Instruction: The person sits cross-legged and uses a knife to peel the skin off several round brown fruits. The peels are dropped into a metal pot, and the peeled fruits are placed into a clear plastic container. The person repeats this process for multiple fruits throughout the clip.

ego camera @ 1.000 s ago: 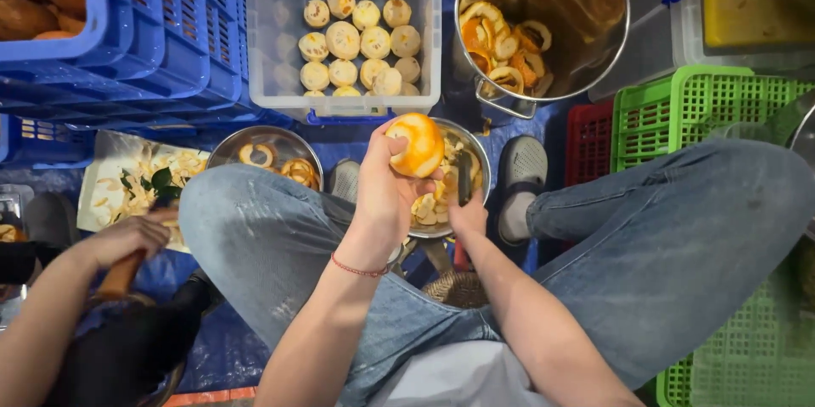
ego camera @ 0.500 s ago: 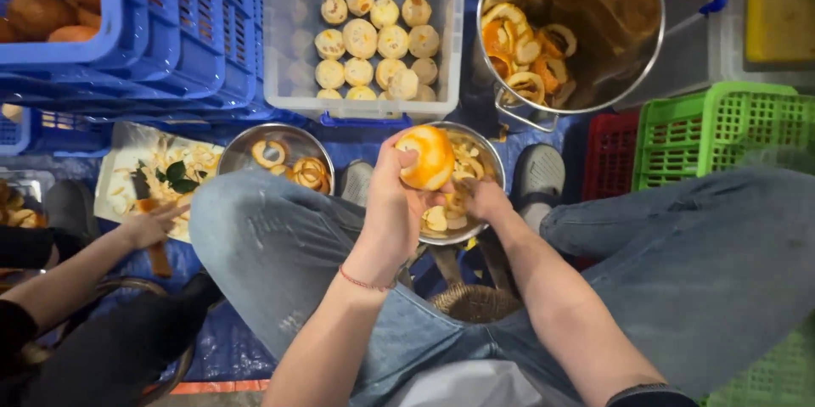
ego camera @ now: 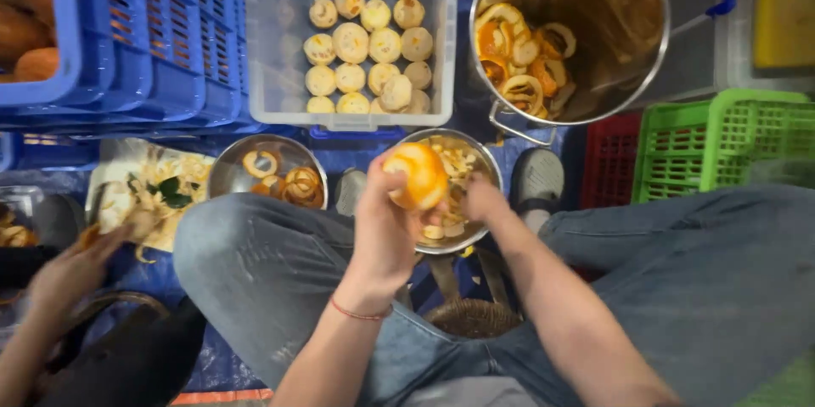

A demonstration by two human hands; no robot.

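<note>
Our left hand [ego camera: 386, 229] grips a half-peeled orange [ego camera: 416, 175] over the steel bowl [ego camera: 484, 161]; right hand [ego camera: 484, 201] just beside it, grip unclear.

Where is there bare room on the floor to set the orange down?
Little. A blue floor strip shows between the steel bowl of peel curls and the clear tub of peeled fruit. Elsewhere crowded: blue crates, big pot, green basket, bowl under the left hand and orange.
</note>
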